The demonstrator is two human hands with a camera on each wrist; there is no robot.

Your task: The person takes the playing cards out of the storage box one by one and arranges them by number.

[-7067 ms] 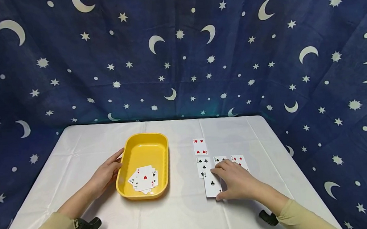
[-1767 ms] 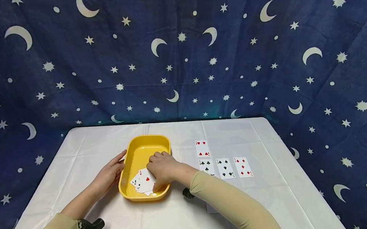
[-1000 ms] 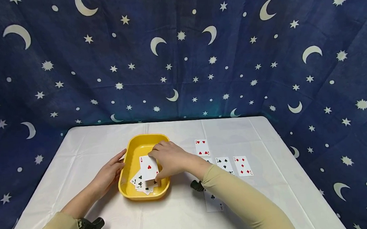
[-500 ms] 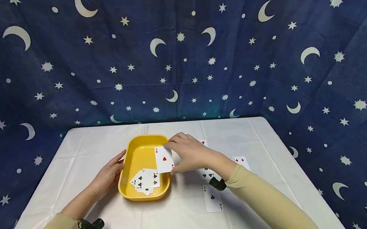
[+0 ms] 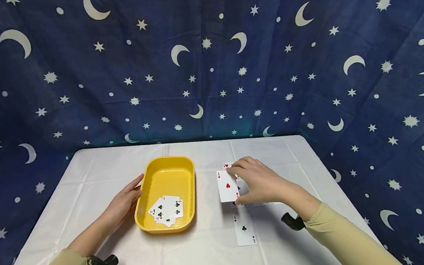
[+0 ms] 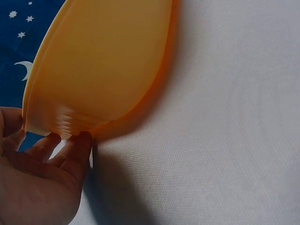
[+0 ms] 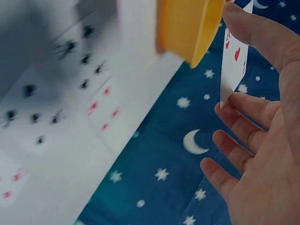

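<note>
My right hand [image 5: 259,181] pinches an ace of hearts [image 5: 226,188] by its right edge, between the thumb and the fingertips. The card is raised over the table, face up, and overlaps cards lying below it. In the right wrist view the ace [image 7: 236,58] stands between thumb and fingers. My left hand [image 5: 121,203] touches the left side of a yellow tray [image 5: 151,171]; in the left wrist view its fingertips rest against the tray's wall [image 6: 103,65]. Several playing cards [image 5: 167,210] lie overlapped in the tray's near end, club faces showing on top.
An ace of clubs [image 5: 244,230] lies on the white tablecloth [image 5: 204,259] in front of the right hand. A four of hearts [image 5: 225,165] and a row of fives are mostly hidden behind that hand and card. A dark blue moon-and-star cloth [image 5: 206,65] hangs behind.
My right hand let go of the ace of clubs on the table, reached into the tray, lifted out the ace of hearts and carried it right. The left hand has stayed at the tray.
</note>
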